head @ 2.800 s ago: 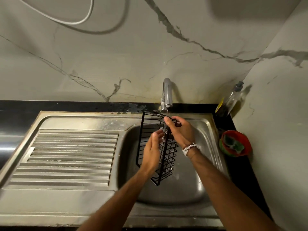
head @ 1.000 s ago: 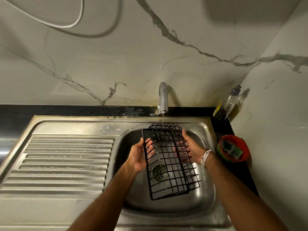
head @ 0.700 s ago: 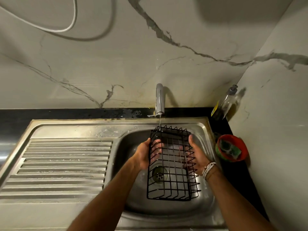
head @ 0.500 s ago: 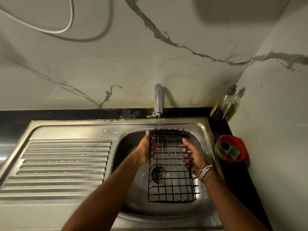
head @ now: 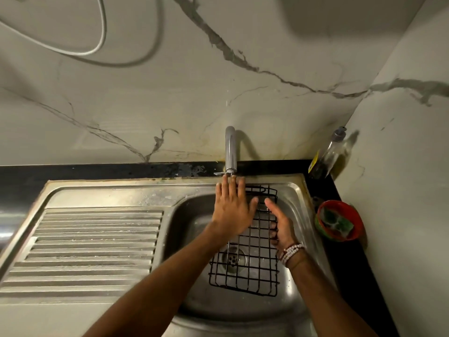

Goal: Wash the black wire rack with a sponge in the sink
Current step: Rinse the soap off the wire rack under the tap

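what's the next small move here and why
Probably nudge the tap lever with the left hand: its straight fingers are right at it, while the right hand grips the rack in the sink. The sponge sits untouched in the red bowl, so water likely comes first.
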